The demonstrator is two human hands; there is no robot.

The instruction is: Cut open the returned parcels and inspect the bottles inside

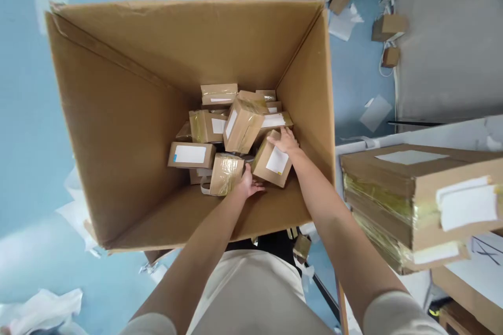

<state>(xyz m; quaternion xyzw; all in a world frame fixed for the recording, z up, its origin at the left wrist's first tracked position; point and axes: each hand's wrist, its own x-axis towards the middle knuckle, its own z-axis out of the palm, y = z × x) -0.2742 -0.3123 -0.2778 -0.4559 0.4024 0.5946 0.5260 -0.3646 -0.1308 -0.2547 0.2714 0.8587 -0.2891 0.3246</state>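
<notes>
Both my arms reach down into a large, deep cardboard box [113, 131] with several small taped cartons at its bottom. My right hand [286, 141] lies over the upper end of a tilted carton [273, 159] that has a white label, its fingers and thumb spread. Lower and to the left is my left hand [250, 183], open, between that carton and a tape-covered carton [227, 174]. Its fingers point right, with nothing seen in them. Behind the hands, another carton [243, 123] leans over its neighbours. A labelled carton [190, 155] lies at the left of the pile.
On the right, two larger taped cartons [377, 167] are stacked beside the big box. Small cartons [389, 27] stand by the grey wall [451, 36]. White paper scraps [43, 309] and more packaging litter the blue floor [23, 131].
</notes>
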